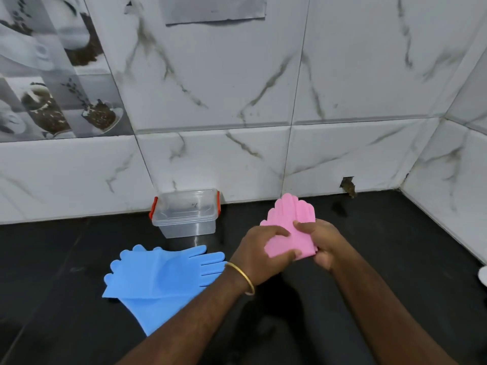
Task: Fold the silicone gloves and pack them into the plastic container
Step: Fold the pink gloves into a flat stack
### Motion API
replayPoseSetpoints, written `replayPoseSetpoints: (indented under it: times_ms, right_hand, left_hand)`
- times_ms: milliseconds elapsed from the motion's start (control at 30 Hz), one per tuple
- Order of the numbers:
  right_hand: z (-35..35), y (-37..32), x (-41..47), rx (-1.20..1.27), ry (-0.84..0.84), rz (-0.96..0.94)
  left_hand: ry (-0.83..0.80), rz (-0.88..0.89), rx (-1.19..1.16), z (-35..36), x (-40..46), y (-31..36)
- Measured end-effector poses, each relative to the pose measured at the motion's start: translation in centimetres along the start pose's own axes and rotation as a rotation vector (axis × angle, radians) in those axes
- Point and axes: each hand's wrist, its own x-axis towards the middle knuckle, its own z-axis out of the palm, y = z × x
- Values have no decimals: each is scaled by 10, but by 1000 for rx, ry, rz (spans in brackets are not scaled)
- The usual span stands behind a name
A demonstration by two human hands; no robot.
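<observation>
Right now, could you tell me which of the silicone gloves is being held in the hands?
The pink gloves, gripped by the left hand and right hand. The blue gloves lie untouched on the dark counter.

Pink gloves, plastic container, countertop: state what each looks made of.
Pink gloves: soft matte silicone or rubber, by the look; they bend limply where the left hand and right hand grip them.
Plastic container: clear rigid plastic; the wall shows through it, with red clips at the ends.
Countertop: glossy black stone or tile, showing faint reflections.
</observation>
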Motion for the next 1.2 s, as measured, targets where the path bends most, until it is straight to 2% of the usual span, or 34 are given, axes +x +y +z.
replayPoseSetpoints:
  times_ms: [67, 100, 167, 233, 333, 500, 700, 800, 967, 1067, 1200]
  right_hand:
    - [8, 4, -5, 5, 8, -25]
    - [12, 6, -8, 15, -1, -31]
    - [17, 11, -15, 21, -28, -26]
    - [16, 18, -20, 11, -77, -13]
    - [9, 29, -30, -16, -140, 17]
    - [-16, 51, -38, -163, -142, 63]
    - [-31, 58, -40, -612, 43, 69]
    - [-32, 41, -30, -613, 60, -72]
    - [-45, 23, -5, -420, 11, -303]
    - [-59, 44, 15, -402, 102, -271]
    - [-70, 101, 23, -490, 172, -133]
  left_hand:
    - [169, -300, -166, -5, -9, -10]
    - [195, -503, -285, -9, -13, -14]
    - [54, -901, -634, -19, -19, -25]
    - [-122, -1093, -971, -29, -27, -34]
    - [-127, -1086, -1153, -33, -38, -47]
    - [-113, -1136, -1100, -21, -47, -55]
    - [-144, -1112, -897, 6, -39, -49]
    - [-52, -1002, -905, 15, -20, -38]
    - [163, -753, -957, 27, 10, -34]
    - [207, -813, -922, 51, 11, -51]
    - [154, -934, -694, 85, -15, -83]
